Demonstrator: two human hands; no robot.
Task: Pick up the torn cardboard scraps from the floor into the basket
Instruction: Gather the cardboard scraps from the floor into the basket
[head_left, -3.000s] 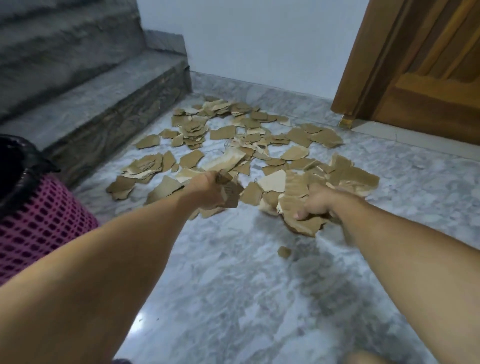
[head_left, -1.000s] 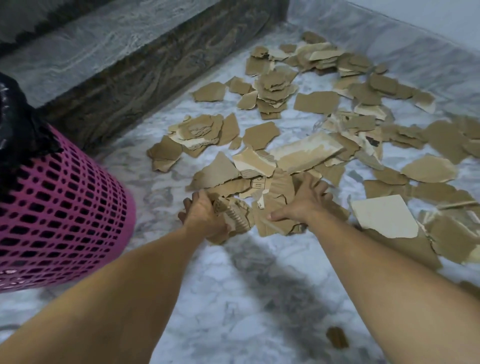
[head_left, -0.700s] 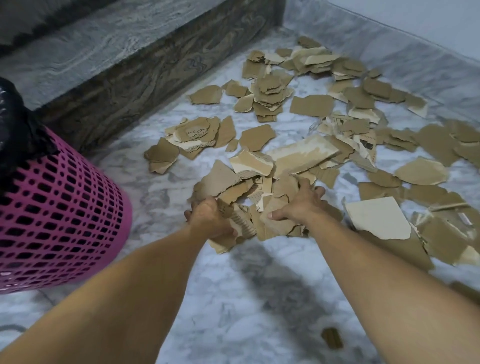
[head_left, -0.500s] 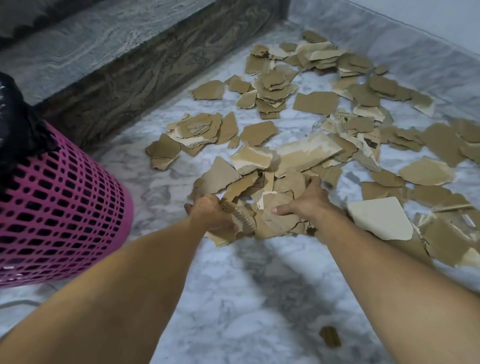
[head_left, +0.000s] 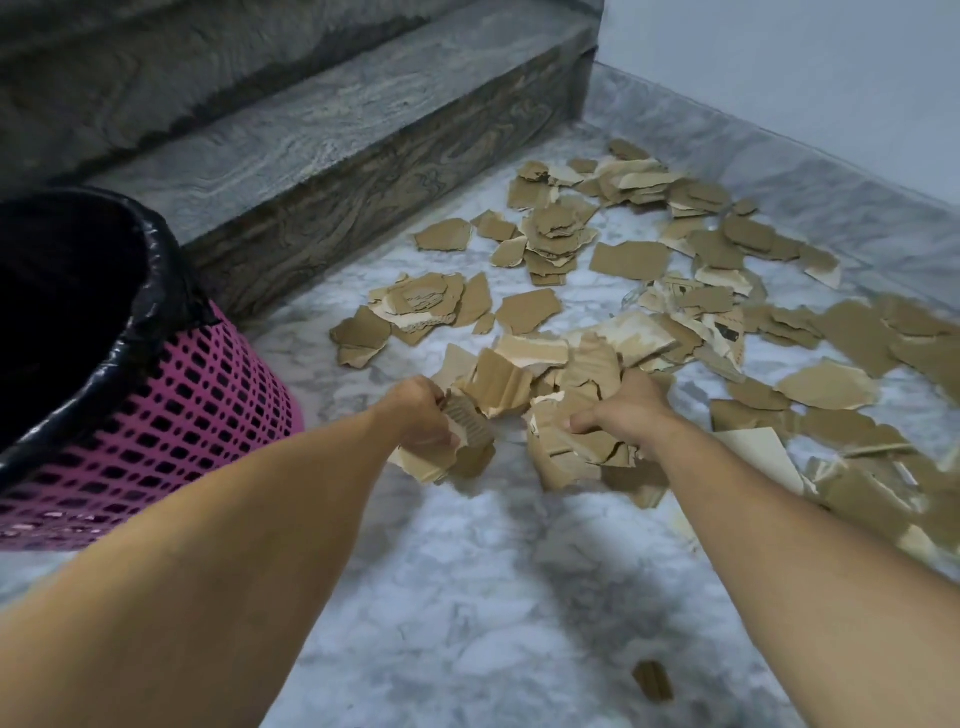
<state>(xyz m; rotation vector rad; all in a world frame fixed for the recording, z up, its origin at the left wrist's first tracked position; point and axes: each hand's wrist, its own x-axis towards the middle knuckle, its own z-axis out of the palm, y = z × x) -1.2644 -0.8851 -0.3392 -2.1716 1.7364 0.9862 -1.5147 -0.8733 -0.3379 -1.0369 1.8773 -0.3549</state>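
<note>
Left hand (head_left: 422, 415) grip clenched on brown torn cardboard scraps (head_left: 566, 374); right hand (head_left: 626, 410) grasping ragged bunch.

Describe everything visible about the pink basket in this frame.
The basket stands upright on the marble floor at the left, below the stone step. Its wall is a pink lattice of small rectangular holes, seemingly plastic. A glossy black bag lines it, folded over the rim. The inside looks dark; any contents cannot be made out. The frame edge cuts off its left side. Neither hand touches it, and the nearest scraps lie apart from it.
</note>
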